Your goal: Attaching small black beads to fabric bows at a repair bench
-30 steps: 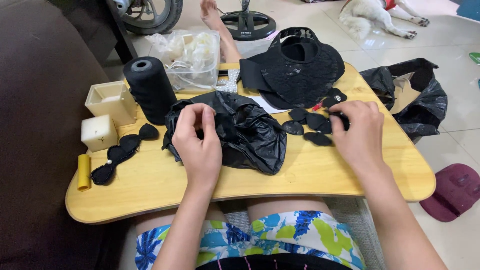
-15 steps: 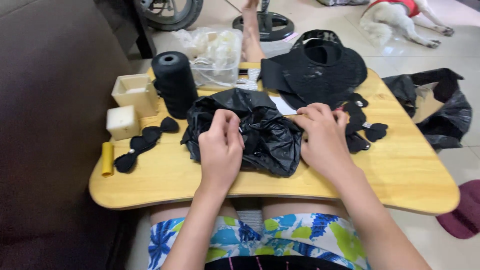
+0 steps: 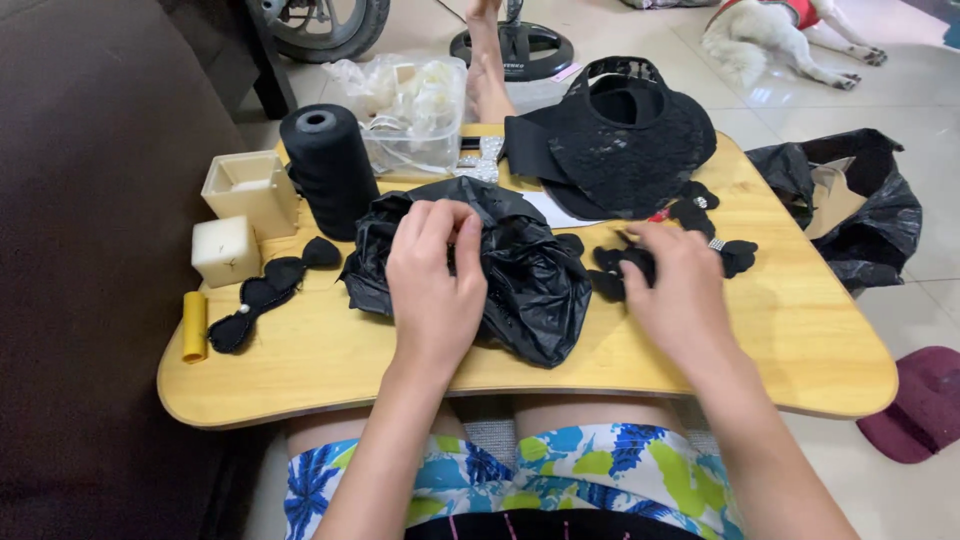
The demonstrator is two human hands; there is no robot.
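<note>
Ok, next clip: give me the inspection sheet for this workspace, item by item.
Surface: wooden lap tray across the person's knees.
Job's things: crumpled black plastic bag; black fabric pieces.
Clutter: black thread cone, two cream boxes, yellow tube, clear container, black lace visor.
Grips: left hand rests on the bag; right hand on the fabric pieces.
Cables: nothing seen.
Surroundings: tiled floor, second black bag, dog, fan base, wheel.
</note>
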